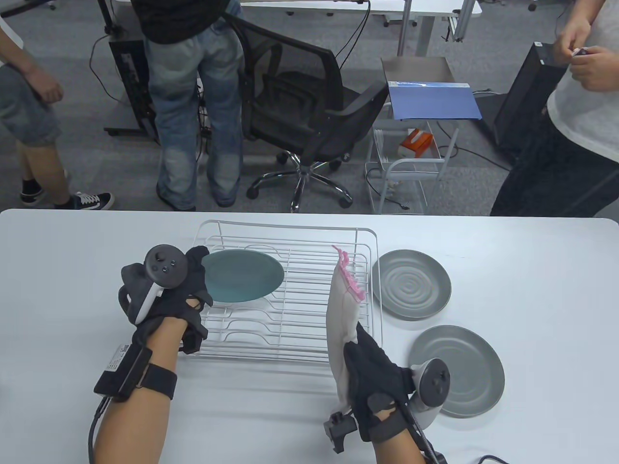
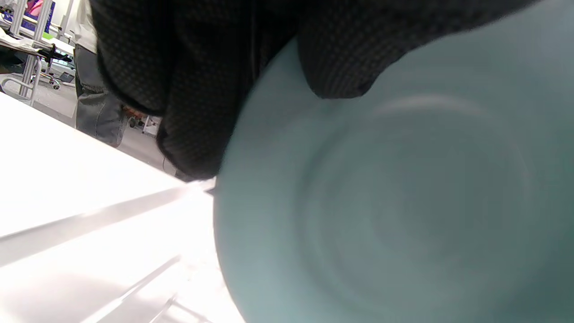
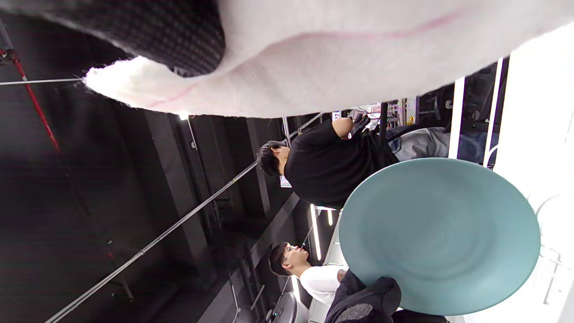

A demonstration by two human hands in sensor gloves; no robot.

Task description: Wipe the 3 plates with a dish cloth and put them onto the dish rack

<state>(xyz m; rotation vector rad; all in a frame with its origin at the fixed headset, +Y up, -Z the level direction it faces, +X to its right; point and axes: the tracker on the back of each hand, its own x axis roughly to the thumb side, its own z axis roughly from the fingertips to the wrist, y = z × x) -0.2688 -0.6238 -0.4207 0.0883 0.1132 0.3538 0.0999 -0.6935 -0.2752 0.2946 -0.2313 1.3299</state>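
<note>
A teal plate (image 1: 244, 275) stands tilted over the left part of the white wire dish rack (image 1: 290, 309); my left hand (image 1: 188, 285) grips its left edge, thumb on its face in the left wrist view, where the teal plate (image 2: 403, 202) fills the frame. My right hand (image 1: 372, 372) holds a white dish cloth (image 1: 344, 314) with a pink fringe, raised upright over the rack's right side. The cloth (image 3: 314, 58) and teal plate (image 3: 439, 235) also show in the right wrist view. Two grey plates lie flat right of the rack: the far grey plate (image 1: 411, 284) and the near grey plate (image 1: 464, 367).
The white table (image 1: 541, 290) has bare room at far left and far right. Beyond its far edge stand an office chair (image 1: 300, 111), a wire cart (image 1: 411, 159) and several people.
</note>
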